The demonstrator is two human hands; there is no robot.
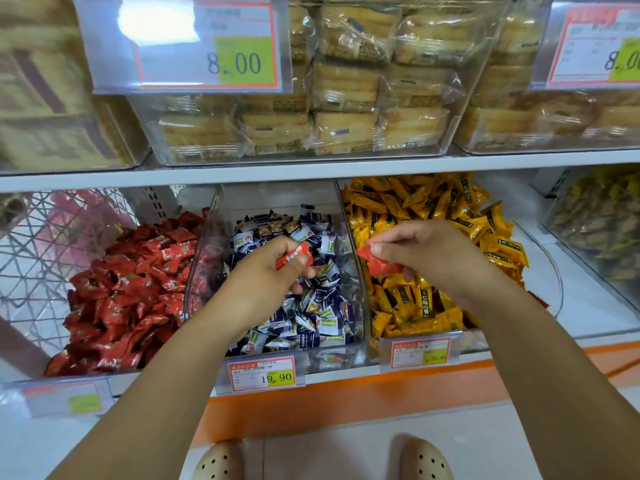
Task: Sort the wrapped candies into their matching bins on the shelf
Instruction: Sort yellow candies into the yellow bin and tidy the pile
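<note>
Holding what, that left hand [273, 271]?

A long red-wrapped candy [294, 255], pinched between the thumb and curled fingers, above the purple-and-white candies [311, 313] in the middle bin [332, 358].

And the right hand [429, 251]?

Its fingers are curled too, and thumb and forefinger pinch a second red candy [377, 263]. It hangs over the left side of the yellow bin [474, 339], close to the wall next to the middle bin.

Do the two candies touch?

No, they are apart, with a gap between the hands. Whether the left fingers brush the heap below, I cannot tell.

Where do the red ones lie?

The red candies [128, 289] fill the bin on the left, just beside the middle bin. The yellow candies [415, 206] heap highest towards the back.

Anything else around?

A price tag [261, 374] reading 19.90 on the middle bin's front, and a smaller tag [420, 353] on the yellow bin. On the shelf above stand clear bins of wrapped pastries [346, 98] with an 8.00 label [207, 46]. A wire basket [34, 254] sits at the far left. At the bottom are two beige perforated shoes [218, 462].
</note>
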